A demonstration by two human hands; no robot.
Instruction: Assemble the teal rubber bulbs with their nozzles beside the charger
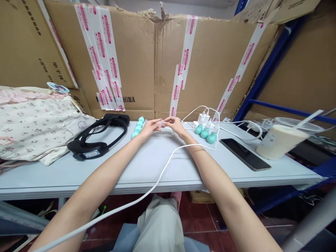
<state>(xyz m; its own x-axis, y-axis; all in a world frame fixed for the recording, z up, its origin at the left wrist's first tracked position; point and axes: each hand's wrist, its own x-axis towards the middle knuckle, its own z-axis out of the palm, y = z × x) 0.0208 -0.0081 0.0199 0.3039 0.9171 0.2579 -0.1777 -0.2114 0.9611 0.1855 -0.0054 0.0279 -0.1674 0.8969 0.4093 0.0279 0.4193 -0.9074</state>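
Note:
Over the far part of the table, my left hand (pixel 150 128) and my right hand (pixel 175 125) meet fingertip to fingertip. Both are closed in a pinch on a small clear plastic piece (pixel 161 123), whose exact kind is too small to make out. Just left of my left hand lies a row of several teal rubber bulbs (pixel 138 128), partly hidden by the hand. To the right of my right hand stand three teal bulbs (pixel 204 132) with clear nozzles.
A white cable (pixel 168 164) crosses in front of my right forearm. At left are a black headset (pixel 98 148) and floral fabric (pixel 34 122). At right lie a phone (pixel 244 154), a drink cup (pixel 282 141) and a charger (pixel 203 118). Cardboard boxes (pixel 139 70) stand behind.

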